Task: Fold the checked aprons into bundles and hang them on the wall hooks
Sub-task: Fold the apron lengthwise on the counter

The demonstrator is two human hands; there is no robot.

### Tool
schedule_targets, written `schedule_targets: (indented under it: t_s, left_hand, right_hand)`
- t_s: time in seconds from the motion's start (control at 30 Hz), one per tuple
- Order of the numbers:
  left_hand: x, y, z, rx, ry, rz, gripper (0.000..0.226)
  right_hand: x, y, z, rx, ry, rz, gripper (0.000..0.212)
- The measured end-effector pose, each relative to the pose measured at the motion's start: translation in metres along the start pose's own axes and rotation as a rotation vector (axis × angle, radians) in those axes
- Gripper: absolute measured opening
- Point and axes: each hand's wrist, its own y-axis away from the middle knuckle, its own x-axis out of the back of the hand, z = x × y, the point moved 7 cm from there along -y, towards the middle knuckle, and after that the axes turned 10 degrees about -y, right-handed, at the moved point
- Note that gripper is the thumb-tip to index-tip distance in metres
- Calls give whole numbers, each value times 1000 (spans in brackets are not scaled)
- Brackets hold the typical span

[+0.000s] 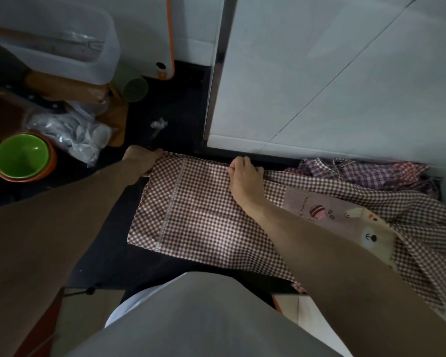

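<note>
A brown-and-white checked apron (198, 215) lies spread on the black counter (175, 104), with a cartoon bear pocket at its right. My left hand (142, 158) grips the apron's far left corner. My right hand (245, 176) pinches the far edge of the same apron near its middle. A second, purple checked apron (371, 172) lies crumpled at the back right against the white tiled wall (332, 73). No wall hooks are in view.
At the left stand a green bowl inside an orange one (23, 157), a crumpled clear plastic bag (72, 135), a translucent plastic container (57, 37), a small cup (135, 88) and an orange-edged white board (162, 34). My grey clothing fills the bottom.
</note>
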Motion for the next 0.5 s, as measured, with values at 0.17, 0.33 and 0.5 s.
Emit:
schedule_targets:
  t_s: [0.17,0.33,0.5]
  left_hand:
    - [-2,-12,-11,77,97,-80,46]
    - [-2,-5,1,5,-55,22,40]
    - [-17,1,11,-185,-212,-110,54]
  right_hand:
    - [-2,1,2,-46,-36,-3,16]
    - [-5,0,0,-83,2,-72,23]
    - [-6,-2,-3,-170,-52,-70,24]
